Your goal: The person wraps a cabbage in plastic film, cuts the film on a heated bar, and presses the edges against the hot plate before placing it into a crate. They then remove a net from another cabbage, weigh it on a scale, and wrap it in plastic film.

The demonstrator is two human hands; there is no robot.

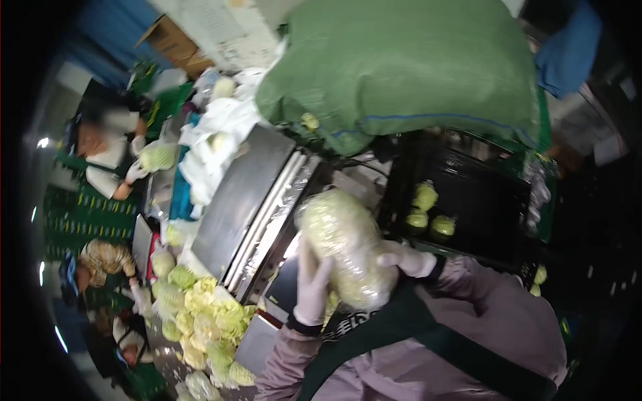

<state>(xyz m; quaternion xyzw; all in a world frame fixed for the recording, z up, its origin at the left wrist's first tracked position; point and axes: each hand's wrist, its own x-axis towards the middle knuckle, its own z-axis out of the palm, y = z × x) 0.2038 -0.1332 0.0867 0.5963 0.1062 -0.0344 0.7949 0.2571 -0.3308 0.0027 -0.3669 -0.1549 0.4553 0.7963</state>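
Note:
A napa cabbage (344, 247) in shiny clear film is held up in front of my chest. My left hand (313, 284), in a white glove, grips its left side. On the other side, my right hand (406, 259), also gloved, presses against the lower right of the cabbage. Just beyond it stands a wrapping machine (244, 207) with a dark plate and pale rollers. Loose yellow-green cabbage leaves (214, 311) and more cabbages (167, 294) are heaped to the left.
A black crate (478, 194) on the right contains a few small wrapped cabbages (424, 196). A big green sack (408, 67) bulges at the back. White plastic bags (217, 140) lie behind the machine. Several co-workers stand at the left, one (110, 154) with a cabbage in gloved hands.

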